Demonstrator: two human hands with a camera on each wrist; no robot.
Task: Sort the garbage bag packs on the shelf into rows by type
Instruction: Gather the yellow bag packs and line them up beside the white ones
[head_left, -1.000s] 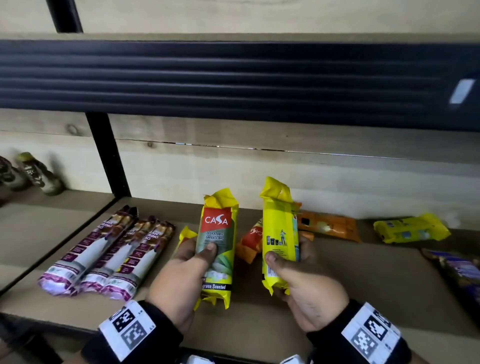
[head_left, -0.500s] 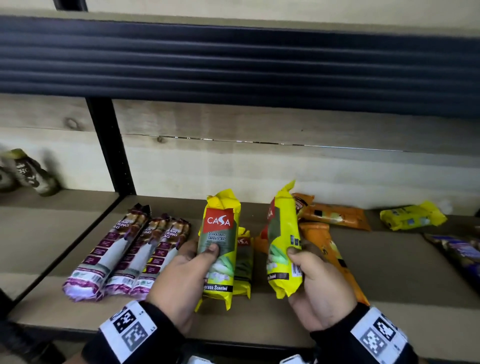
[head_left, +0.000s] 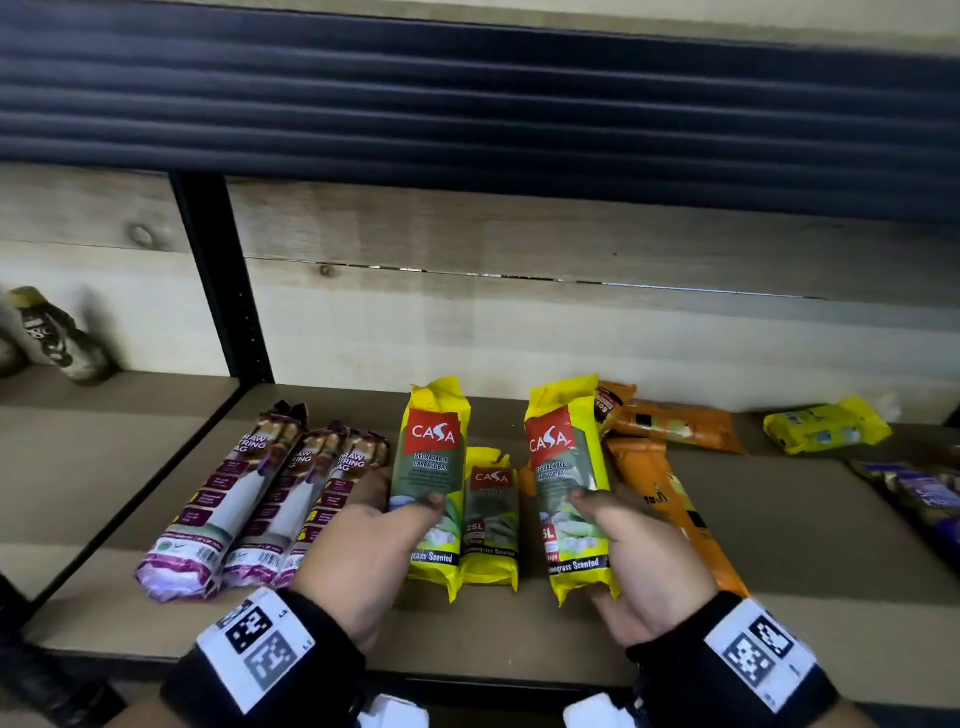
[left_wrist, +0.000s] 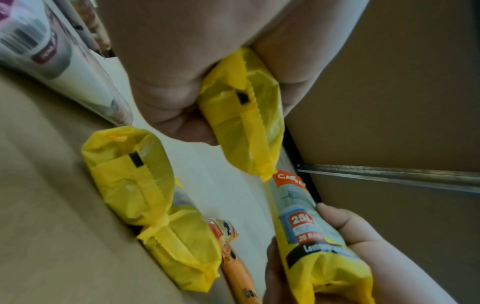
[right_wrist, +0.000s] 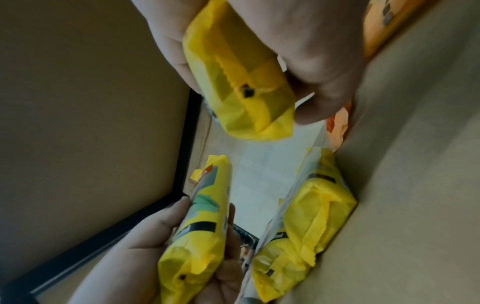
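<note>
The wooden shelf (head_left: 779, 571) carries three purple drawstring-bag packs (head_left: 249, 499) side by side at its left, orange packs (head_left: 670, 499) right of centre and a yellow pack (head_left: 826, 423) far right. The left hand (head_left: 358, 566) grips one yellow Casa garbage-bag pack (head_left: 434, 483) and the right hand (head_left: 639, 561) grips another (head_left: 569, 488), both lifted, labels up. Between them a third Casa pack (head_left: 491, 514) lies on the shelf. Only the wrist views show the folded yellow end seals (left_wrist: 244, 123).
</note>
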